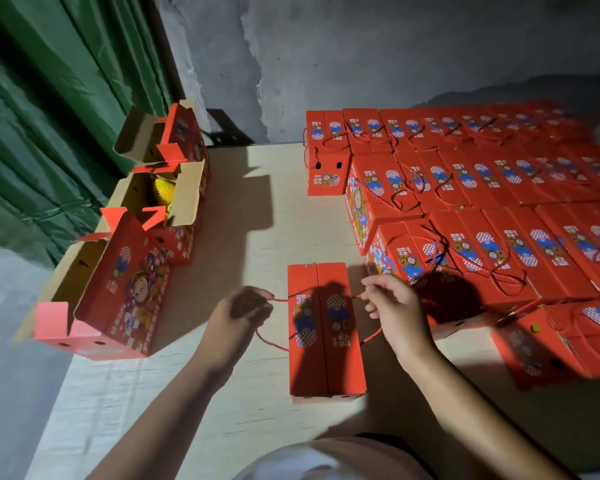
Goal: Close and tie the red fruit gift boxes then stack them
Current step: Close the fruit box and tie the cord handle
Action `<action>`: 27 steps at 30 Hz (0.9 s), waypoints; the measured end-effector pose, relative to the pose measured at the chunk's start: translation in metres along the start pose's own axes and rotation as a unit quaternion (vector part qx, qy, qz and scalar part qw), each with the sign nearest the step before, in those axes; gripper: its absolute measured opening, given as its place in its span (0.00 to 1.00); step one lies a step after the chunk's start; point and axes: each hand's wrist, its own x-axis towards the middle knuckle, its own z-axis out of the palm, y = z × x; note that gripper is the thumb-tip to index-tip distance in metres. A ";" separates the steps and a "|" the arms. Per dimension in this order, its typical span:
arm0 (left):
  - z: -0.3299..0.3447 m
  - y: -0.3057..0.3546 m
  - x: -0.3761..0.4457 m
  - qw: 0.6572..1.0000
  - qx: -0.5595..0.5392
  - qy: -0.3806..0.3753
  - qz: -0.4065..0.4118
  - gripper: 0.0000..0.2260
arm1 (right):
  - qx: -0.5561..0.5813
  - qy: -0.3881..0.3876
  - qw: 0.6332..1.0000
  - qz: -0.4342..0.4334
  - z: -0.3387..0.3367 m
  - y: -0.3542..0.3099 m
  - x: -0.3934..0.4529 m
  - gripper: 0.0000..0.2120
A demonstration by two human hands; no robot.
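Two hands, one red cord across our closed box
Left grip (245,311) and right grip (390,299) each pinch the cord (280,300) over the box (324,332) near the tabletop's (243,209) front edge.

A closed box (326,332) lies on the table (250,237) before me, between my hands; open boxes (118,282) stand left, stacked boxes (499,209) right.

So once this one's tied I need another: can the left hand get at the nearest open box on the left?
Probably yes: the left hand now holds the red cord, but only bare tabletop lies between it and the open box.
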 end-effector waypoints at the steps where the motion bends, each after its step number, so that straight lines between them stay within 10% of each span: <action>1: 0.001 -0.007 -0.002 0.997 0.069 -0.033 0.020 0.08 | -0.046 -0.027 0.998 -0.012 0.002 0.005 -0.005 0.07; 9: 0.032 -0.083 -0.036 0.861 0.425 -0.224 0.169 0.43 | -0.453 -0.301 0.818 -0.187 0.009 0.081 -0.051 0.39; 14: 0.043 -0.096 -0.048 0.809 0.504 -0.267 0.143 0.48 | -0.577 -0.334 0.720 -0.191 0.017 0.107 -0.064 0.49; 27: 0.057 -0.114 -0.045 0.797 0.522 -0.253 0.165 0.40 | -0.589 -0.232 0.747 -0.203 0.027 0.116 -0.079 0.52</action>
